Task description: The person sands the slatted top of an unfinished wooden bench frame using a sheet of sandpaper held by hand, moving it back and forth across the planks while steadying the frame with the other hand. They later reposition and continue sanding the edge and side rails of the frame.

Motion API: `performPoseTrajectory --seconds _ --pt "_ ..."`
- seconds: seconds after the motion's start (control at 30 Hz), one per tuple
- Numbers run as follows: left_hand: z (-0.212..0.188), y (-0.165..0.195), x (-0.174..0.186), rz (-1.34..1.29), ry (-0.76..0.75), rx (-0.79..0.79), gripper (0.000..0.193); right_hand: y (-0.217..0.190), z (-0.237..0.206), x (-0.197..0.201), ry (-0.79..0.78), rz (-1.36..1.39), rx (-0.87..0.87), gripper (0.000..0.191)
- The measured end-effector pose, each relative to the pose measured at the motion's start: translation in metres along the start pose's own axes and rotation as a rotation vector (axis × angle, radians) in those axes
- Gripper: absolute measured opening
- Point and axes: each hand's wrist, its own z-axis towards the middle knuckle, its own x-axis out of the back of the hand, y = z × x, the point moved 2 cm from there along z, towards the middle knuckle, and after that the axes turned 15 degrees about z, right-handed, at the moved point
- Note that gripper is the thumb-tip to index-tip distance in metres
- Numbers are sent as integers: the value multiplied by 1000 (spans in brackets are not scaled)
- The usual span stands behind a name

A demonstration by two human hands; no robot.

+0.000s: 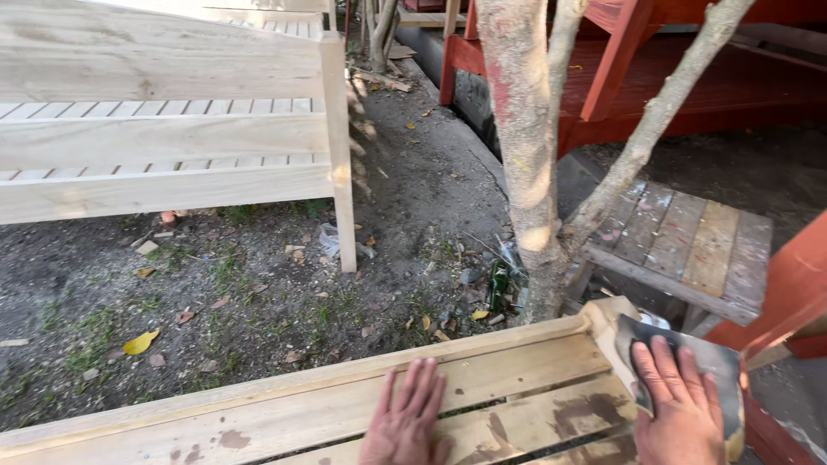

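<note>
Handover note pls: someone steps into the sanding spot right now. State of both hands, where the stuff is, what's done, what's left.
Left hand: flat, fingers spread, pressing on the slatted wooden piece; holds nothing.
Right hand: palm down on a dark sheet of sandpaper at the piece's right corner.
Piece lies across the bottom of the view; a second bare-wood frame stands upper left, tree trunk just beyond.
Done: cannot tell how much is sanded; dark blotches remain on the slats.
Left: likely the blotched slats near both hands.

Pale bare-wood slatted frame [482,387] with dark brown stains, dark grey sandpaper [698,362] at its right corner, red-painted timber [620,60], yellow leaf [140,342], green bottle [499,286]
</note>
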Motion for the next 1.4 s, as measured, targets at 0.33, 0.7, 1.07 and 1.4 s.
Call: performPoseTrajectory --seconds 0.33,0.7,1.07,1.4 --pt "91 119 46 -124 0 -6 86 46 -24 21 -505 -39 -676 69" --pt "72 113 43 -41 31 -73 98 -34 -20 62 -474 -73 -696 69" --pt "92 112 12 37 -343 -117 99 -12 -36 48 -763 -244 -809 80" --pt "217 188 62 -298 304 -244 93 0 26 -22 -540 21 -458 99"
